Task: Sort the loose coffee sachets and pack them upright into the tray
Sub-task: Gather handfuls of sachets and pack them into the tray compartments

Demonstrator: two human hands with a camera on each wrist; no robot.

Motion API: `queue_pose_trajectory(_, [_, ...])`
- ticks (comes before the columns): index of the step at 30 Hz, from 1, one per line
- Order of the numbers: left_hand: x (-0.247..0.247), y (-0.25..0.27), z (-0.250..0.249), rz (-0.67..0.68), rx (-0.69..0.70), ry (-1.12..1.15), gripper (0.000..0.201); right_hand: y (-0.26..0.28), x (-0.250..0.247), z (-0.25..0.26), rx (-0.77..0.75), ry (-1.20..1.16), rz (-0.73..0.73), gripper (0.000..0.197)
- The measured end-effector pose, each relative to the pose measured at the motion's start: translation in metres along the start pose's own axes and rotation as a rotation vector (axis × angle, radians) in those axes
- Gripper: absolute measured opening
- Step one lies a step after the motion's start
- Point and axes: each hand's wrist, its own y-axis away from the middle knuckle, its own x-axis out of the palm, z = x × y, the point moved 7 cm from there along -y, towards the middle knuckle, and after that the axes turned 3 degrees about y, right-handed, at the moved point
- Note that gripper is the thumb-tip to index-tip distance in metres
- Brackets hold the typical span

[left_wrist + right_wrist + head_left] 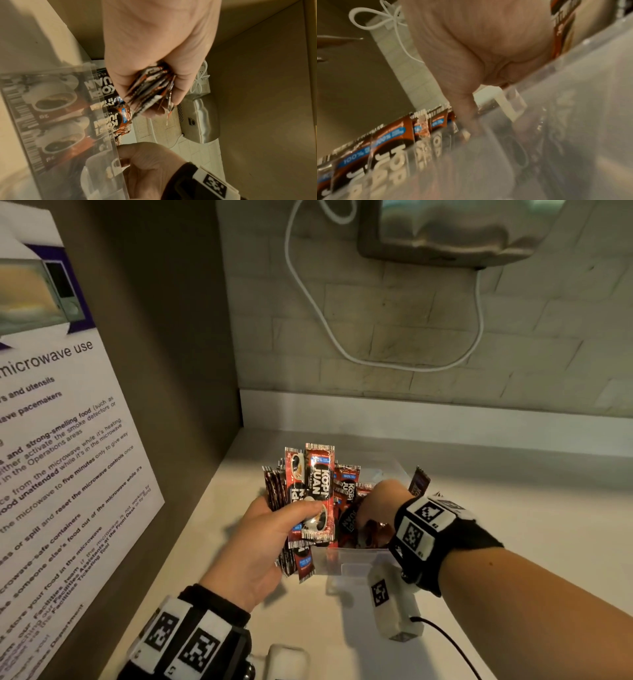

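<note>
My left hand (294,518) grips a thick bundle of red Kopi Juan sachets (317,484), held upright over the left end of the clear plastic tray (356,561). The left wrist view shows that bundle (150,92) end-on inside my curled fingers. More red sachets (392,136) stand upright inside the tray. My right hand (380,503) reaches down into the tray among them; its fingertips are hidden behind the packets and the clear tray wall (573,121). A dark sachet (420,481) sticks up at the tray's right end.
The tray sits on a pale counter (513,542) in a corner. A brown side panel with a microwave notice (68,440) stands close on the left. On the tiled back wall hang a white cable (318,313) and a steel appliance (459,231). A black cable (452,645) lies near the front.
</note>
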Motion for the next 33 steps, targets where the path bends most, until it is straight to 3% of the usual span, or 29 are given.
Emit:
queue_pose_trajectory(2, [-0.002,-0.001,-0.002,-0.008,0.009,0.007,0.032,-0.005,0.004,-0.002,0.037,0.046,0.0,0.06])
queue_pose_trajectory(7, [-0.004,-0.002,-0.004,-0.002,0.014,0.014,0.029,-0.019,0.008,-0.005,0.151,0.194,-0.053,0.085])
queue_pose_trajectory(12, [-0.002,-0.002,-0.005,0.01,0.021,0.02,0.028,-0.029,0.009,-0.013,0.221,0.258,-0.122,0.098])
queue_pose_trajectory(19, [-0.001,-0.003,-0.005,0.018,0.025,0.017,0.028,-0.031,0.012,-0.008,0.108,0.537,-0.154,0.061])
queue_pose_trajectory(23, [-0.002,-0.002,-0.006,0.025,0.029,0.027,0.026,-0.034,0.016,-0.01,0.094,0.474,-0.106,0.046])
queue_pose_trajectory(33, [-0.005,-0.004,-0.006,0.005,0.032,0.026,0.026,-0.038,0.019,-0.012,0.08,0.42,-0.1,0.039])
